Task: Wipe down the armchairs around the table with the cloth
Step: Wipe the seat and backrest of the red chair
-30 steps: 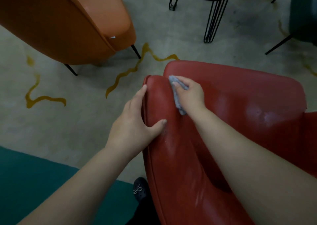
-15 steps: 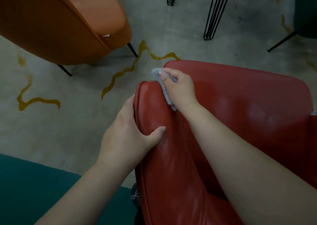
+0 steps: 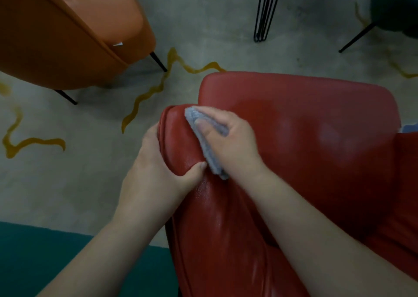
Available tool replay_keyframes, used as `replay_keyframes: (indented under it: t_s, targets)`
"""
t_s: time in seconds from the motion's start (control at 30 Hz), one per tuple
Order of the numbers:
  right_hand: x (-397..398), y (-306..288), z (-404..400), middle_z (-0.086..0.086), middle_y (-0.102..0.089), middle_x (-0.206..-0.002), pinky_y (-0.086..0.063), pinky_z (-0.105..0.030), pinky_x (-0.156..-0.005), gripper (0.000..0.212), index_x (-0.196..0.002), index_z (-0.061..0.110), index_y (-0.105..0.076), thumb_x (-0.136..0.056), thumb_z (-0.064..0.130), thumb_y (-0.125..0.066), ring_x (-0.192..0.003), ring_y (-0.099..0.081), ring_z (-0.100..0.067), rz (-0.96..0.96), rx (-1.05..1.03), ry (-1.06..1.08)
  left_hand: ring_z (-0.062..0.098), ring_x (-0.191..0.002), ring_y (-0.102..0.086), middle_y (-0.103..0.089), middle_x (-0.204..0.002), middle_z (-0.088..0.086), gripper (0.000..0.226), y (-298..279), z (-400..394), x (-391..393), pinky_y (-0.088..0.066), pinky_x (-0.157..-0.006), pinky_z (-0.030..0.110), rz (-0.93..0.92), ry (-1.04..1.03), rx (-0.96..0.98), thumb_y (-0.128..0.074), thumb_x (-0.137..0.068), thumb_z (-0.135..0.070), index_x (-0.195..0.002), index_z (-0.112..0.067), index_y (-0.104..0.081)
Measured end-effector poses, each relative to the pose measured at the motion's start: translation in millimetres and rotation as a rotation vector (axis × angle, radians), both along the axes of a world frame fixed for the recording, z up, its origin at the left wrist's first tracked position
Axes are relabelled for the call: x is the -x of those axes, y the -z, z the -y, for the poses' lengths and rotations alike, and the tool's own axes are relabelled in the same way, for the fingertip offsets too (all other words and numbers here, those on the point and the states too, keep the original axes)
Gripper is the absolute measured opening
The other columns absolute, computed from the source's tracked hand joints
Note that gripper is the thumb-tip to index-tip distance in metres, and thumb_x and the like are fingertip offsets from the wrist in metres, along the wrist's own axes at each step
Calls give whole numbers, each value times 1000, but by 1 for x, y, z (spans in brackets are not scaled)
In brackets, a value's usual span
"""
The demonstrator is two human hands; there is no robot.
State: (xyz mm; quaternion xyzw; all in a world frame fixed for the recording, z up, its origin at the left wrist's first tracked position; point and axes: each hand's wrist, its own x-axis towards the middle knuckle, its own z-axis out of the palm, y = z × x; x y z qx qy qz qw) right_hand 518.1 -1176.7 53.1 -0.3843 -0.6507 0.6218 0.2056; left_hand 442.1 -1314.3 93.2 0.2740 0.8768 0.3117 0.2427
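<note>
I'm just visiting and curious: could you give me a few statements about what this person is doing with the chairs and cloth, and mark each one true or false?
1. The right hand holds a grey cloth against the red armchair. True.
2. The left hand is wiping the orange armchair. False: it grips the edge of the red armchair's arm; the orange one stands apart, untouched.
3. Thin black metal legs stand on the floor beyond the red armchair. True.
4. The cloth is bright yellow. False: it is grey; the yellow shapes are wavy marks on the floor.
5. Both hands hold the cloth. False: only the right hand does.
</note>
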Motion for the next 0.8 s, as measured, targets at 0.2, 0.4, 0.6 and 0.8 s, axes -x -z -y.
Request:
replay_keyframes:
  t_s: [0.2, 0.4, 0.6, 0.8]
  targets:
    - [-21, 19, 10, 26, -68, -94, -45, -10, -88, 21, -102, 38, -67, -93, 20, -59, -98, -62, 8, 50, 101, 133, 0, -96, -48, -41, -115, -26, 98, 0, 1, 1, -41, -79, 25, 13, 3, 13, -66, -54, -69, -137, -44, -22]
    - [-71, 28, 18, 35, -65, -77, -41, 1, -69, 18, -99, 37, -70, -92, 24, -60, -81, -62, 16, 321, 125, -3, 3, -98, -50, -49, -127, -16, 98, -5, 1, 1, -42, -79, 25, 30, 10, 24, -68, -57, -68, -139, -42, -20]
    - [-79, -11, -1, 11, -69, -104, -43, -9, -83, 22, -108, 36, -69, -89, 32, -59, -98, -62, -1, 426, -56, -45, 11, -113, -56, -50, -133, -14, 92, -17, 3, 7, -43, -81, 27, -10, 102, 100, -63, -64, -71, -141, -39, -23]
    - [-54, -49, 5, 7, -66, -109, -45, -22, -94, 26, -113, 35, -67, -89, 35, -59, -100, -60, -1, 366, -104, -29, 16, -113, -57, -46, -141, -9, 79, -30, 18, 23, -48, -77, 33, -130, 232, 221, -51, -77, -69, -144, -36, -24]
